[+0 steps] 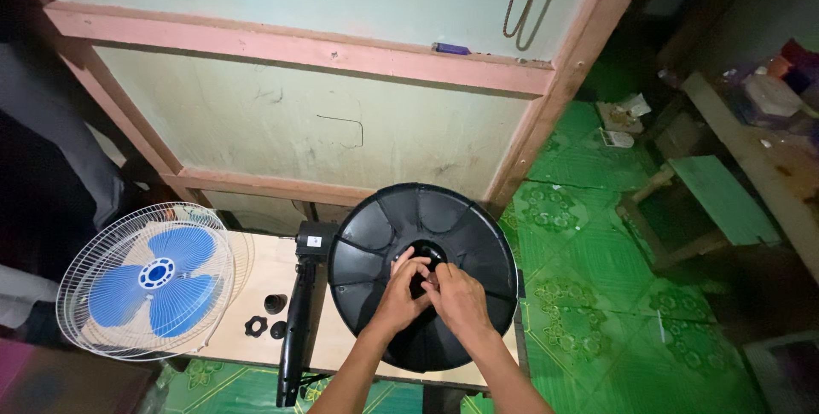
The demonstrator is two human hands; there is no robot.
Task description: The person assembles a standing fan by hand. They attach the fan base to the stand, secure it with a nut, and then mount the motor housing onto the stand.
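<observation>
Under both hands, in the head camera's only view, lies a round black fan base [375, 235], turned underside up so that its radial ribs show, resting on a light wooden table [256, 294]. The left hand [403, 292] and the right hand [459, 296] meet over the base's centre hub, thumbs and fingertips pressed close together and touching each other at the dark central hole. The fingers are curled around something at the hub, but whether they pinch a small part there cannot be told, since the hands cover it. Both forearms come up from the lower edge of the picture and converge at the hub.

Just left of the left hand, a black fan pole [296, 329] lies along the table, its upper end beside the base's rim and its lower end past the table's near edge. Further left of that pole sit three small black fittings: a short cylinder [275, 303], a toothed nut [256, 326] and a rounded cap [278, 329], near each other but apart. Well to the left of the hands, a white wire fan guard with blue blades [147, 280] inside leans at the table's far left end.

Beyond the hands stands a pale wall panel framed in pink wooden beams [299, 49]. Right of the right hand, green patterned floor [589, 294] spreads out, with a wooden stool [708, 201] further off.
</observation>
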